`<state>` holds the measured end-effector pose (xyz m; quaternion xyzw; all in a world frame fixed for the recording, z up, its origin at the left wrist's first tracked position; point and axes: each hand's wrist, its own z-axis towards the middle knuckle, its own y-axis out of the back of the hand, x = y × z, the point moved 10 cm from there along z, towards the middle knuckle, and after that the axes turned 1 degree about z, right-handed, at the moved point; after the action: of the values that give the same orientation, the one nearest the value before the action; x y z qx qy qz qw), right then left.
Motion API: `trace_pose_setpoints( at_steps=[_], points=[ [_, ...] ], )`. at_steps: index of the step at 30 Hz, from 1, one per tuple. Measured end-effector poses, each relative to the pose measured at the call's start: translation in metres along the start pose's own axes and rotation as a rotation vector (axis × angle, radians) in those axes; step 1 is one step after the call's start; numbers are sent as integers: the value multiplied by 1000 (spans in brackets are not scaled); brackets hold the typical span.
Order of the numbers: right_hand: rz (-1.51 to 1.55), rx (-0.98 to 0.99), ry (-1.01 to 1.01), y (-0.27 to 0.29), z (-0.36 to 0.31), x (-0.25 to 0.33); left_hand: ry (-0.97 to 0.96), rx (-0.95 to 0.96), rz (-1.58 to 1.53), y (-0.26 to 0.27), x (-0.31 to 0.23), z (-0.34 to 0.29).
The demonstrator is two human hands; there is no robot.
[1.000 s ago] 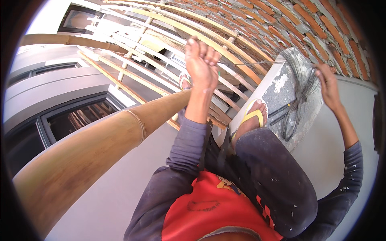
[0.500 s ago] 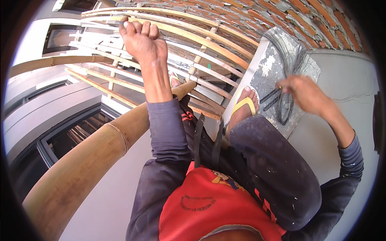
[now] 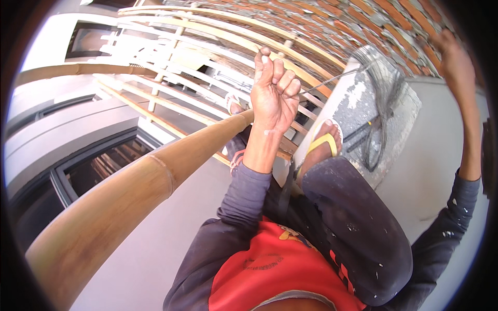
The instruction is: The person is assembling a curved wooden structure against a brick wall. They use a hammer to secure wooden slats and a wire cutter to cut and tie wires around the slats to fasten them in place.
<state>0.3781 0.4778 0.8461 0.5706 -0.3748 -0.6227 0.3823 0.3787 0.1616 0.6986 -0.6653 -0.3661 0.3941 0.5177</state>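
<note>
My left hand (image 3: pixel 277 93) is closed in front of the wooden slats. A thin grey wire (image 3: pixel 332 80) runs from its fingers toward a loose bundle of wire (image 3: pixel 381 93) on a paint-flecked concrete slab (image 3: pixel 340 111). Raised at the far upper right, my right hand (image 3: pixel 456 57) is in front of the brick wall; its fingers are smeared by motion, so I cannot make out whether it holds anything. A dark-handled hand tool (image 3: pixel 358 137) with a yellow spot lies on the slab beside the wire bundle. Its kind is unclear.
A thick bamboo pole (image 3: pixel 140 189) slants across the left side. Behind my left hand stretches a rack of wooden slats (image 3: pixel 207 33). A rough brick wall (image 3: pixel 337 26) rises at the back. My sandalled foot (image 3: pixel 324 142) rests on the slab; a dark-framed window (image 3: pixel 93 171) is at left.
My left hand has moved right and down, with wire now showing from its fingers. My right hand has left the tool and wire bundle and swung up to the far right.
</note>
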Motion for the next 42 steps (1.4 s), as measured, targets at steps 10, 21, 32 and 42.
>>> trace_pose_setpoints(
  at_steps=[10,21,32,42],
  points=[
    [1622,998,581,76,-112,190,-456,-389,811,61,-98,48],
    [343,657,331,-86,-105,128,-301,-259,567,35,-58,13],
    [995,363,350,115,-62,113,-271,-457,515,93,-72,35],
    [368,69,53,40,-27,42,-146,-461,233,110,-63,10]
  ],
)
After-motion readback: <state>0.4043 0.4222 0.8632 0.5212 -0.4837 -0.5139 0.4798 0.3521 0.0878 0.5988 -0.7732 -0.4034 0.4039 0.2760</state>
